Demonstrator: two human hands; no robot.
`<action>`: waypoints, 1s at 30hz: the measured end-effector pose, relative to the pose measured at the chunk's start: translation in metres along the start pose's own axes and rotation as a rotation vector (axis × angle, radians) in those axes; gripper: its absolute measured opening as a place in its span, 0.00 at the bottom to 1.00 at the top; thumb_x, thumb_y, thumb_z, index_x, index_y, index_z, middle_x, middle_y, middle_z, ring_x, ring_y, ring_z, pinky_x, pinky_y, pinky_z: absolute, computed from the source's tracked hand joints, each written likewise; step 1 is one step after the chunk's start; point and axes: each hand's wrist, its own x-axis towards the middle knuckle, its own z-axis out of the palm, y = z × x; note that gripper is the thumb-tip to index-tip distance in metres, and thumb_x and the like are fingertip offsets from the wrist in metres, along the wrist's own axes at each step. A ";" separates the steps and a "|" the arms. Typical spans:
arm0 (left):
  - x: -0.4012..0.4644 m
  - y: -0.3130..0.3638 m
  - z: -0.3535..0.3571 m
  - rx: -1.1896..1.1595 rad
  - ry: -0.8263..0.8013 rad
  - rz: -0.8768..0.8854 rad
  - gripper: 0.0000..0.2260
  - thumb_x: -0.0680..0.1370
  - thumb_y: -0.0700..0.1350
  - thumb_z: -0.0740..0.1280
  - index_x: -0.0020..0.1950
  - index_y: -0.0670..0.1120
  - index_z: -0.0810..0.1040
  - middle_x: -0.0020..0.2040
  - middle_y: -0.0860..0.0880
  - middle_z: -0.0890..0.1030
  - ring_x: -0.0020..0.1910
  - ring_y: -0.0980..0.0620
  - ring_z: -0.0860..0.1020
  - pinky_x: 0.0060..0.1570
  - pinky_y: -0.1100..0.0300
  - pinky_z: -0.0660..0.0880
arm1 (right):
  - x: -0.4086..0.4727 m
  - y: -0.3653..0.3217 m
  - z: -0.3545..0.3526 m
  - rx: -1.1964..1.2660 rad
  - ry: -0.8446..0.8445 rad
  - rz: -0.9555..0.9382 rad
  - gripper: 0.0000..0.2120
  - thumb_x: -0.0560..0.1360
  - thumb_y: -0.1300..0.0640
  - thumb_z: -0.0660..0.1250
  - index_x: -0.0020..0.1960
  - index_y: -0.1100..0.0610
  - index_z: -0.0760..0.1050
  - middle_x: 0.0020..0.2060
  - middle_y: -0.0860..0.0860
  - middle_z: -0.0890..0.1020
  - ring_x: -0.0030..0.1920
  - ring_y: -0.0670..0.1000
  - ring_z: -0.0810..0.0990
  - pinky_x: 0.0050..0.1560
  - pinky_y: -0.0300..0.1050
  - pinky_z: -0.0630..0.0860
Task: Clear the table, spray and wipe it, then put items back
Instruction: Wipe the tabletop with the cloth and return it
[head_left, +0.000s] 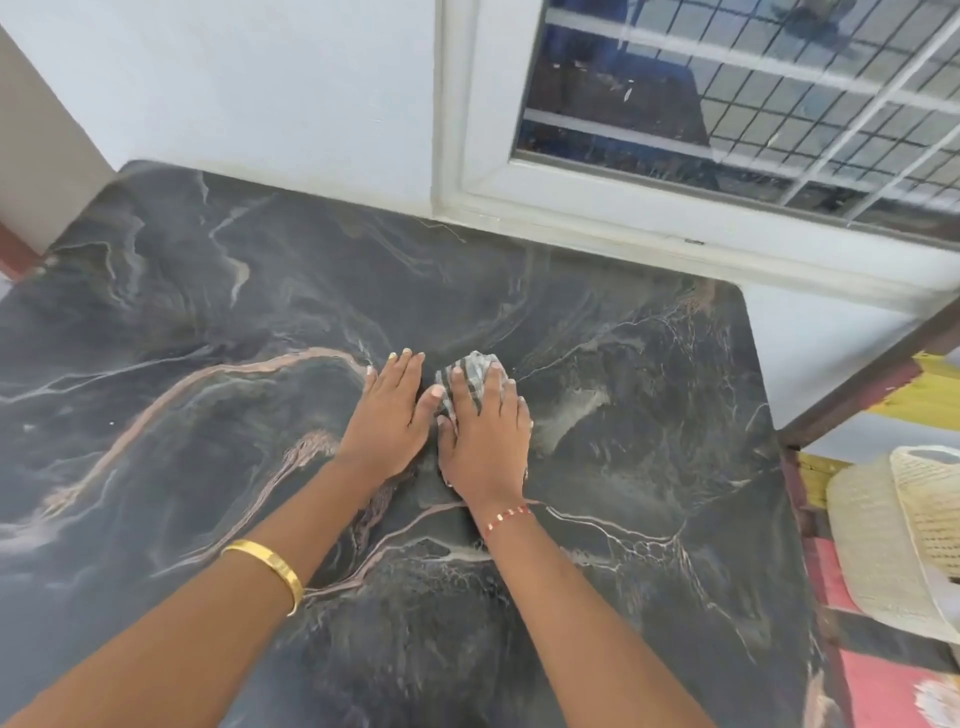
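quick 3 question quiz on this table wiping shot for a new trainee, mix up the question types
1. True or false: the left hand lies flat on the table with nothing under it.
2. Which hand presses the crumpled cloth onto the table?
A. left hand
B. right hand
C. both hands
3. Fill in: the woven hat sits off the table's ____ edge.

Key: 1 true; 2 B; 3 right
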 end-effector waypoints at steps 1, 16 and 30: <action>-0.004 0.005 0.002 -0.018 0.004 -0.006 0.24 0.82 0.50 0.48 0.76 0.41 0.53 0.77 0.44 0.54 0.77 0.48 0.49 0.76 0.52 0.43 | -0.010 0.001 -0.002 0.007 -0.008 -0.047 0.26 0.73 0.45 0.53 0.70 0.50 0.67 0.69 0.61 0.69 0.66 0.64 0.71 0.64 0.58 0.70; -0.123 0.111 0.105 0.115 -0.171 0.182 0.36 0.73 0.62 0.38 0.76 0.43 0.52 0.78 0.45 0.53 0.77 0.49 0.48 0.75 0.54 0.41 | -0.126 0.209 -0.044 -0.094 -0.016 0.215 0.25 0.77 0.47 0.50 0.72 0.52 0.64 0.73 0.61 0.64 0.69 0.63 0.66 0.67 0.58 0.64; -0.198 0.187 0.169 0.211 -0.328 0.360 0.34 0.77 0.63 0.40 0.76 0.44 0.50 0.78 0.46 0.51 0.78 0.50 0.47 0.74 0.56 0.39 | -0.284 0.249 -0.052 -0.030 0.011 0.564 0.29 0.73 0.46 0.49 0.70 0.55 0.69 0.69 0.63 0.69 0.64 0.66 0.73 0.61 0.60 0.71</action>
